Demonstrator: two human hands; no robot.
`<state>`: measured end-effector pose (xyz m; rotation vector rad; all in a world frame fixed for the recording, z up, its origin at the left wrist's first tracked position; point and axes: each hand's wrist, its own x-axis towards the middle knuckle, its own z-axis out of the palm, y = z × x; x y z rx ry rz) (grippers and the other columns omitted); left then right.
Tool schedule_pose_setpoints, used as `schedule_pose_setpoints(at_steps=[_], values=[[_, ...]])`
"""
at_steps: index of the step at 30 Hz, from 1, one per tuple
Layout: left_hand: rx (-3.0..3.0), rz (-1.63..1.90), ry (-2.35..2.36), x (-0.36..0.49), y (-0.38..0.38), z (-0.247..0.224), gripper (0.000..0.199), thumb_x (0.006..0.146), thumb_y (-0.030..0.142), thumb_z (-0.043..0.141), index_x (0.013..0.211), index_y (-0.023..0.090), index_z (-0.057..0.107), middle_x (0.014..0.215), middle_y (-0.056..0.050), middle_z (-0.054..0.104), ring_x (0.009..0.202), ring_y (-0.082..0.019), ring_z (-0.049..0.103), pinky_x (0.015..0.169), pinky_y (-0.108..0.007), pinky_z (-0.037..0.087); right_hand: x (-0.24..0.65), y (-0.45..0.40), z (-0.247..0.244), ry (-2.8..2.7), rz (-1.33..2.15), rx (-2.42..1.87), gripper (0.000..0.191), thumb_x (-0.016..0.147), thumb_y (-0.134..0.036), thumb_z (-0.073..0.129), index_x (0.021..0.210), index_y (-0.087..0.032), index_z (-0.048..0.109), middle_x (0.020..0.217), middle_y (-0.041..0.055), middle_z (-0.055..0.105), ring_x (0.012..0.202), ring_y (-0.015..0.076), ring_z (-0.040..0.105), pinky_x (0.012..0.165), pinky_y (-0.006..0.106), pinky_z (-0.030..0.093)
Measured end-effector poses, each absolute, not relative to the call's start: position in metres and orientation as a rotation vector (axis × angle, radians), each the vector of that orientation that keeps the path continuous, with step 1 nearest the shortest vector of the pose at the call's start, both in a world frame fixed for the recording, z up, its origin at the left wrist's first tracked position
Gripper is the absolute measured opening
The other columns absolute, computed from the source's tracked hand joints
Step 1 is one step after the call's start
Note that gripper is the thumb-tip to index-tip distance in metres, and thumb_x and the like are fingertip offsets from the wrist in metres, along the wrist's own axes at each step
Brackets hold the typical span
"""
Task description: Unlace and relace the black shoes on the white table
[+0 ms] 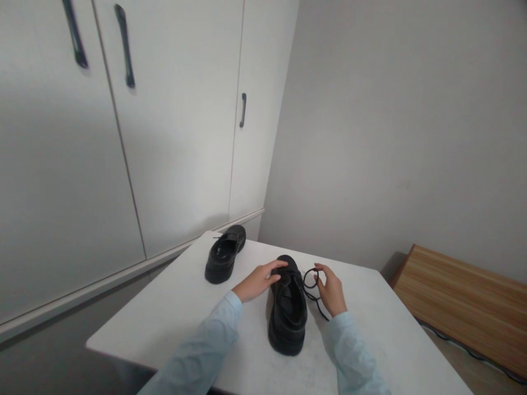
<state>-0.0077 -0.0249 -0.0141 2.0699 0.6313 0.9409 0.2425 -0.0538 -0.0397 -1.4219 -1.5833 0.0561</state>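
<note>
My right hand: fingertips pinching thin, cord-like black lace, looped and trailing right of near shoe. My left hand: fingers parted, touching near shoe's left front; whether gripping anything, cannot tell. Near shoe: smooth, black, leather-like, thick rounded sole, heel toward me, upright between tabletop's near and far edges. Far shoe: matching black, by far left corner of matte white tabletop. Beyond: flat white cabinet doors, dark bar handles.

Dim diffuse light, soft shadows, slight blur
</note>
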Motion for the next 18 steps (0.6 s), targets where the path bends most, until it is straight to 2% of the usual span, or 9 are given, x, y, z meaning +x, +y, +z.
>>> schedule_pose_setpoints(at_steps=[4, 7, 11, 13, 18], values=[[2.034, 0.984, 0.687, -0.005, -0.024, -0.015, 0.036, 0.086, 0.024, 0.050, 0.121, 0.021, 0.053, 0.127, -0.008, 0.055, 0.117, -0.020, 0.050, 0.102, -0.033, 0.034, 0.252, -0.052, -0.045, -1.543, 0.006, -1.494, 0.046, 0.059, -0.009, 0.038, 0.097, -0.017, 0.063, 0.107, 0.0100, 0.065, 0.108, 0.0282, 0.056, 0.099, 0.047, 0.039], [2.062, 1.072, 0.742, -0.004, -0.022, -0.017, 0.030, 0.084, 0.023, 0.051, 0.113, 0.021, 0.057, 0.117, -0.007, 0.060, 0.111, -0.020, 0.054, 0.099, -0.033, 0.037, 0.255, -0.053, -0.041, -1.501, 0.039, -1.522, 0.050, 0.063, -0.011, 0.037, 0.106, -0.017, 0.061, 0.112, 0.0099, 0.063, 0.111, 0.0279, 0.055, 0.100, 0.047, 0.038], [2.156, 1.173, 0.905, -0.003, -0.021, -0.018, 0.014, 0.081, 0.024, 0.056, 0.091, 0.018, 0.064, 0.096, -0.006, 0.064, 0.095, -0.021, 0.058, 0.088, -0.033, 0.042, 0.244, -0.062, -0.024, -1.578, 0.200, -1.453, 0.038, 0.079, -0.028, 0.043, 0.112, -0.017, 0.058, 0.117, 0.0106, 0.061, 0.112, 0.0264, 0.053, 0.098, 0.046, 0.039], [2.185, 1.195, 0.973, -0.002, -0.020, -0.020, 0.011, 0.080, 0.026, 0.057, 0.084, 0.018, 0.064, 0.089, -0.006, 0.063, 0.090, -0.021, 0.057, 0.084, -0.033, 0.042, 0.234, -0.068, -0.017, -1.676, 0.290, -1.370, 0.038, 0.079, -0.036, 0.050, 0.114, -0.020, 0.057, 0.122, 0.0090, 0.058, 0.118, 0.0251, 0.049, 0.103, 0.044, 0.035], [2.217, 1.219, 1.016, 0.001, -0.018, -0.025, 0.008, 0.079, 0.026, 0.059, 0.080, 0.018, 0.063, 0.085, -0.004, 0.061, 0.088, -0.020, 0.055, 0.081, -0.032, 0.041, 0.218, -0.073, -0.020, -1.831, 0.478, -1.333, 0.063, 0.070, -0.046, 0.065, 0.126, -0.023, 0.048, 0.136, 0.0086, 0.047, 0.131, 0.0274, 0.033, 0.108, 0.047, 0.025]])
